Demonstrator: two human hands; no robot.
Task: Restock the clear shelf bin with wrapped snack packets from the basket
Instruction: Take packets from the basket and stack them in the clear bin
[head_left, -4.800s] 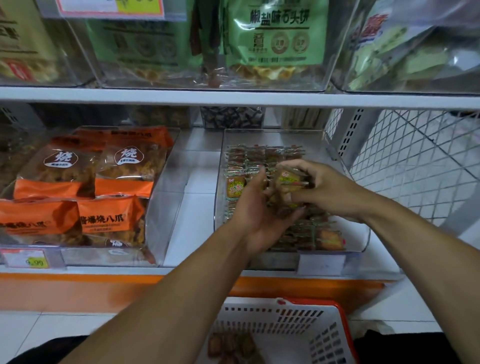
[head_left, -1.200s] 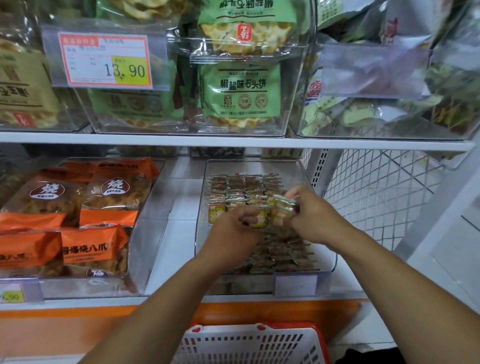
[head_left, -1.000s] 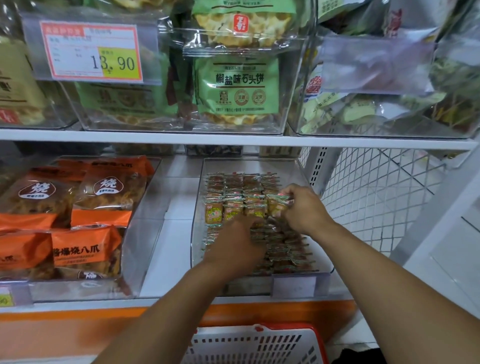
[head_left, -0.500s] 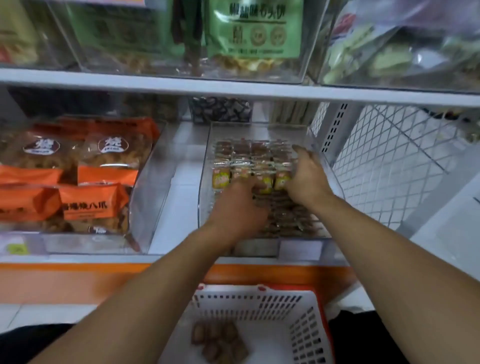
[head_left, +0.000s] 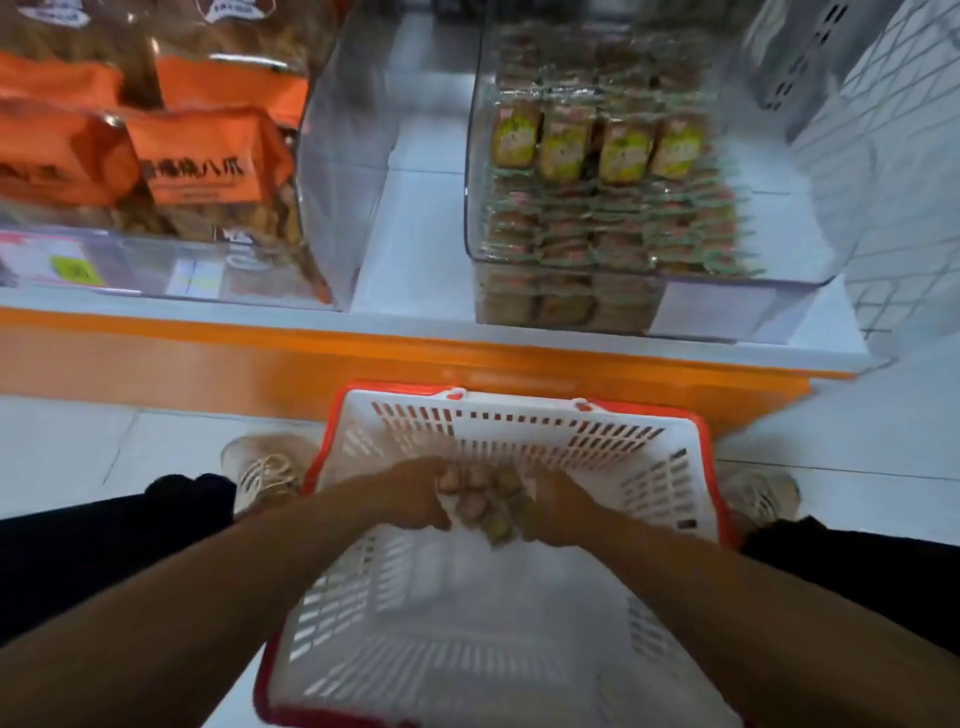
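Note:
Both my hands are down inside the white basket with the red rim (head_left: 670, 457) on the floor. My left hand (head_left: 415, 496) and my right hand (head_left: 553, 512) curl from either side round a small heap of brown wrapped snack packets (head_left: 485, 501). On the bottom shelf above stands the clear shelf bin (head_left: 753, 312), filled with rows of the same packets (head_left: 597, 208); one row of yellow-green labels (head_left: 597, 140) faces up.
A second clear bin (head_left: 332, 171) with orange snack bags (head_left: 208, 156) stands at the left. An orange kick strip (head_left: 260, 358) runs under the shelf. White wire mesh (head_left: 893, 156) closes the right side. My shoes (head_left: 270, 467) flank the basket on white floor tiles.
Both hands left the shelf bin and dropped into the basket, where they now gather packets. My view tilted down from the shelf to the floor.

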